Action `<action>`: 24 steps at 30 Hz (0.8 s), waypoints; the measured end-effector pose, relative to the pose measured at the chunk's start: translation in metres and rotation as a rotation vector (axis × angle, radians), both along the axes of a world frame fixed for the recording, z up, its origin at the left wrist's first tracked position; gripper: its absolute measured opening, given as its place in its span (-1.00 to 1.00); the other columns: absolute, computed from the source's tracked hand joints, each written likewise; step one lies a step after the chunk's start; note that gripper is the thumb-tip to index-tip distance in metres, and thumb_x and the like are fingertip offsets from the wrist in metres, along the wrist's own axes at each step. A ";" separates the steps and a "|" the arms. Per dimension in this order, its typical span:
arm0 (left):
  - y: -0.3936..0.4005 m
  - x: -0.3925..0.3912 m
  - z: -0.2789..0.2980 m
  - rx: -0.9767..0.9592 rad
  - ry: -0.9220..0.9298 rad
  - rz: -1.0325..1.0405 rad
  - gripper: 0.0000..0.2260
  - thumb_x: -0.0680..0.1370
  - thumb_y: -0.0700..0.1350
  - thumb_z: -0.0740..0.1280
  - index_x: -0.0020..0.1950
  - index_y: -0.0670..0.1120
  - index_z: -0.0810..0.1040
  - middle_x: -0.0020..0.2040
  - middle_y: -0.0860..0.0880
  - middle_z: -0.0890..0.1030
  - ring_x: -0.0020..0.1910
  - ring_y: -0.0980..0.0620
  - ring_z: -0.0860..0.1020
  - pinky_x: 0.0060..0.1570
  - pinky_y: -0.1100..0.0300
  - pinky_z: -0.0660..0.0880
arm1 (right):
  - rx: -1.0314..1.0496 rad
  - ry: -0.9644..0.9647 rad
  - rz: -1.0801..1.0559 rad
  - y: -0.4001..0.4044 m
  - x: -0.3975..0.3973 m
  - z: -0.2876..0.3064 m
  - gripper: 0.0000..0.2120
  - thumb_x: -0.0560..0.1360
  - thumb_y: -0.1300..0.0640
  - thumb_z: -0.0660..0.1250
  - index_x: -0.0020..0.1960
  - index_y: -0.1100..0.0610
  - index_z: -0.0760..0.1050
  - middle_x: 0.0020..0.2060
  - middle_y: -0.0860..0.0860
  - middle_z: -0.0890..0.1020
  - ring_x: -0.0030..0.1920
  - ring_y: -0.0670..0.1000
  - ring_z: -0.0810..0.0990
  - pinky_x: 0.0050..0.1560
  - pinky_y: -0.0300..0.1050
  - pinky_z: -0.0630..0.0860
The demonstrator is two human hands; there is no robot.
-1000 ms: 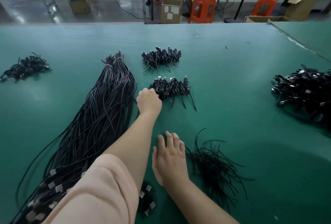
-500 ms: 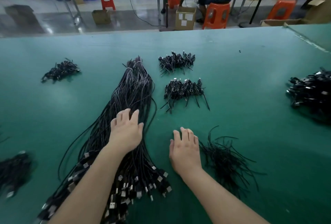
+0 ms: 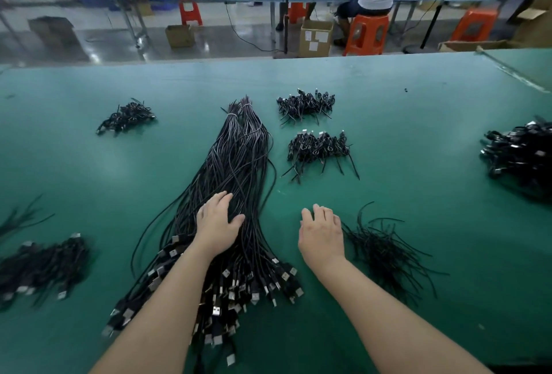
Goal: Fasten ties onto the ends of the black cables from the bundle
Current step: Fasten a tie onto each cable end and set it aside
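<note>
Green matting covers the tabletop [image 3: 418,140], which carries a small heap of tied cables [image 3: 125,116] at far left. Next, the left hand [image 3: 216,224] lies flat, fingers relaxed, on the long bundle of black cables [image 3: 236,170]. Beside it the right hand [image 3: 322,233] rests on the mat, its grip loose and holding nothing, just left of the loose black ties [image 3: 385,248].
</note>
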State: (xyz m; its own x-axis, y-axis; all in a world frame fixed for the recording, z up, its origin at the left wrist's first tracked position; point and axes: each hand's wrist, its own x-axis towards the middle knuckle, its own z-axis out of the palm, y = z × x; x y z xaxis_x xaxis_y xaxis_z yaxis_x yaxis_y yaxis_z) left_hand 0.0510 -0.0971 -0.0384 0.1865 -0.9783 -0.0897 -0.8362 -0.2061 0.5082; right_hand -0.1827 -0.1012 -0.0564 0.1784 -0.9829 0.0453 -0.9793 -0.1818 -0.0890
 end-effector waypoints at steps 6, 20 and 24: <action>-0.003 0.006 0.005 -0.056 0.225 0.057 -0.64 0.70 -0.13 0.19 0.50 -0.12 0.42 0.54 -0.02 0.35 0.54 -0.02 0.25 0.55 0.00 0.13 | 0.198 -0.272 0.144 0.004 0.039 0.044 -0.75 0.66 0.03 0.16 0.13 0.12 0.56 0.04 0.07 0.61 0.02 0.10 0.57 0.04 -0.01 0.55; -0.002 0.008 0.003 -0.101 0.280 0.078 -0.66 0.67 -0.19 0.22 0.44 -0.12 0.50 0.50 -0.03 0.42 0.51 0.00 0.31 0.54 0.05 0.17 | 0.567 -0.543 -0.020 0.022 0.094 0.057 -0.82 0.52 0.03 0.29 -0.19 0.11 0.48 -0.31 0.02 0.54 -0.24 0.08 0.52 -0.19 -0.07 0.46; -0.002 0.008 0.003 -0.110 0.246 0.067 -0.65 0.64 -0.16 0.29 0.44 -0.13 0.50 0.49 -0.04 0.43 0.51 -0.01 0.33 0.54 0.03 0.18 | 0.634 -0.955 -0.153 0.017 0.078 0.057 -0.83 0.63 0.07 0.14 -0.01 0.12 0.44 -0.31 0.01 0.57 -0.34 0.04 0.50 -0.21 -0.06 0.47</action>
State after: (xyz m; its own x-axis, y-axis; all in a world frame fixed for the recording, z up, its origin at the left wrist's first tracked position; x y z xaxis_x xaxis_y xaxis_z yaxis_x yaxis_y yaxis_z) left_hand 0.0586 -0.0995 -0.0352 0.2370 -0.9709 -0.0341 -0.6713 -0.1890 0.7167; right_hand -0.1043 -0.0839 0.0009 0.2145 -0.8859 -0.4114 -0.4718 0.2748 -0.8378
